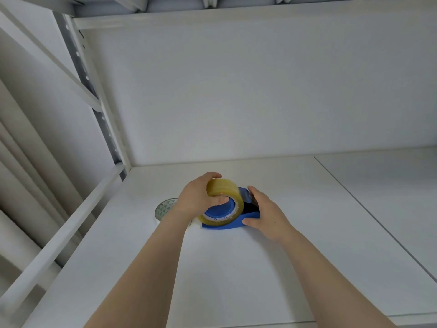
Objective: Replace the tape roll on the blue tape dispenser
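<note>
A blue tape dispenser lies on the white shelf. A yellowish clear tape roll sits around the dispenser's blue hub. My left hand grips that roll, fingers over its top and thumb against the hub. My right hand holds the dispenser's right end, thumb at its lower edge and fingers over its top. A second roll, greyish with a triangle pattern, lies flat on the shelf just left of my left wrist, partly hidden by it.
The white shelf surface has a back wall close behind the dispenser. A metal upright and rail run along the left edge. A seam crosses the shelf diagonally on the right.
</note>
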